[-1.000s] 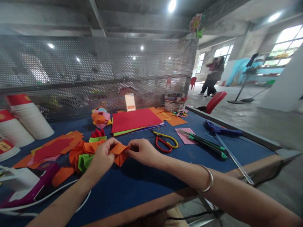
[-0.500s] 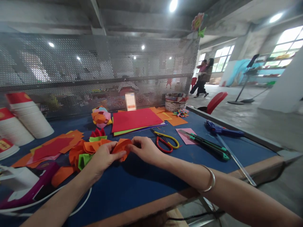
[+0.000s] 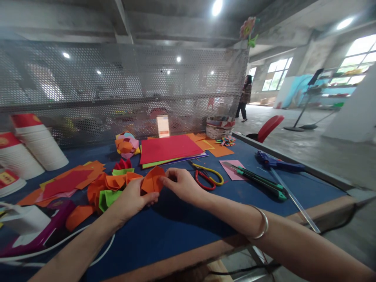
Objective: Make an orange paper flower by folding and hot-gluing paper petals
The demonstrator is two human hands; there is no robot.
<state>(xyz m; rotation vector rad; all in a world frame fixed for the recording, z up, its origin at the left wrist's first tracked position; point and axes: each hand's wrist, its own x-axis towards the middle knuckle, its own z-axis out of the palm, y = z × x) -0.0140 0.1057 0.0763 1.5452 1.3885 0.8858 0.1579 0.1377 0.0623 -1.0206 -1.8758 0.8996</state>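
Both my hands pinch 1 folded orange paper piece (image 3: 153,181) above the tabletop (image 3: 176,241).
My left hand (image 3: 137,195) grips its left and lower side, thumb in front; my right hand (image 3: 182,186) pinches its right edge between thumb and fingertip, though the exact contact of the fingers behind seems partly hidden. Just left of the piece, orange folded petals (image 3: 95,190) lie bunched around a green folded petal (image 3: 108,199), near my left wrist. Right of my right hand lie scissors (image 3: 197,167) with 1 red and 1 yellow handle loop; farther right, a green-and-black utility knife (image 3: 261,181) rests partly over a pink paper square (image 3: 229,171).
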